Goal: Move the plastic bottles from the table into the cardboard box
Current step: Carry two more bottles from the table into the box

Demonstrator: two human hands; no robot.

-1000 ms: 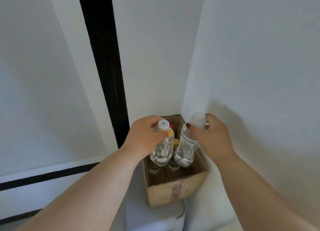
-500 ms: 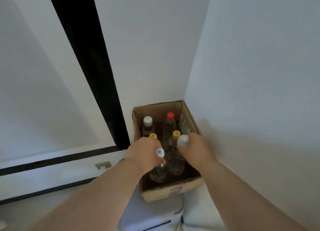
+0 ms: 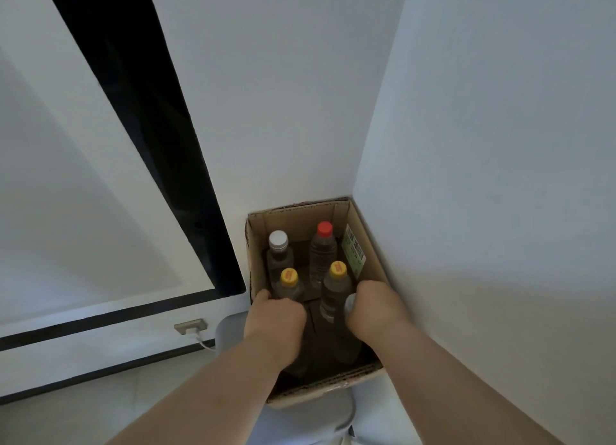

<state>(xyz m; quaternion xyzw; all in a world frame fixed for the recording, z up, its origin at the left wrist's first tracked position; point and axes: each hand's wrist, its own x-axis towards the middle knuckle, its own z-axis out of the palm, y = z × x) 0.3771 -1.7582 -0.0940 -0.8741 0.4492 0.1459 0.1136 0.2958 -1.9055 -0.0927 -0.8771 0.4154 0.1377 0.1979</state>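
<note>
An open cardboard box (image 3: 366, 244) stands in the corner of two white walls. Upright inside it are a white-capped bottle (image 3: 278, 248), a red-capped bottle (image 3: 322, 249) and two yellow-capped bottles (image 3: 289, 283) (image 3: 336, 284). My left hand (image 3: 275, 324) is down inside the box's near left part, closed over the top of a clear bottle whose body (image 3: 298, 366) shows below the wrist. My right hand (image 3: 375, 311) is in the near right part, gripping a clear white-capped bottle (image 3: 348, 341) by its neck. Both bottles stand low in the box.
The box rests on a pale grey rounded seat or stool (image 3: 310, 421). A wall socket with a white cable (image 3: 190, 326) lies to the left. A black frame strip (image 3: 140, 118) runs diagonally along the left wall.
Both hands have gone down from above the box into it, lowering the two clear bottles among the others. The camera has tilted down, showing more of the box.
</note>
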